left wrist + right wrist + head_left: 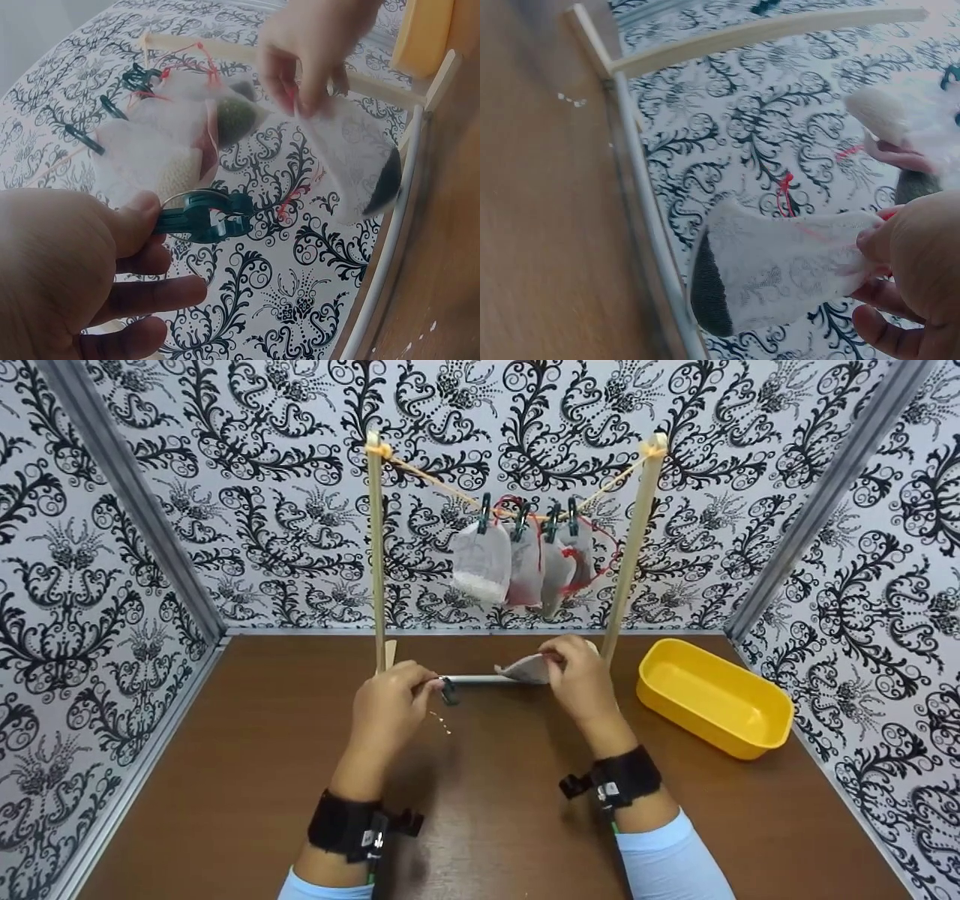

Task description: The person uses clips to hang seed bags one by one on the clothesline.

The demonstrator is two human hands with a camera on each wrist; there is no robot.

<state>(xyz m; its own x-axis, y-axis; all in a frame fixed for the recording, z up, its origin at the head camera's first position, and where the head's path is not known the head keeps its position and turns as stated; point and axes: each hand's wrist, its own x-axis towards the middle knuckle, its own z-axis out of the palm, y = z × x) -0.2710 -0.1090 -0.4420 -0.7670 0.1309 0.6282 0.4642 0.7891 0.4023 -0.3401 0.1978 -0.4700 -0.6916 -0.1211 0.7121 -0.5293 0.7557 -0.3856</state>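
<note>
My left hand (388, 709) pinches a dark green clothespin (206, 216) between thumb and forefinger, its jaws pointing toward the right hand. The other left fingers are loosely bent below it. My right hand (581, 682) grips the top of a sheer white mesh pouch (780, 262) with a red drawstring. Dark, fine contents fill the pouch's bottom end, which is close to the white rod (476, 679). Above and behind the hands, several similar pouches (480, 562) hang from a sagging cord (427, 477), held by green clothespins (484, 514).
Two wooden posts, left (376, 555) and right (636, 547), carry the cord, with the rod joining them low down. A yellow plastic tub (675, 714) stands at the right on the brown table (247, 750). Small white specks (571, 99) lie on the tabletop. Patterned walls (300, 525) enclose it.
</note>
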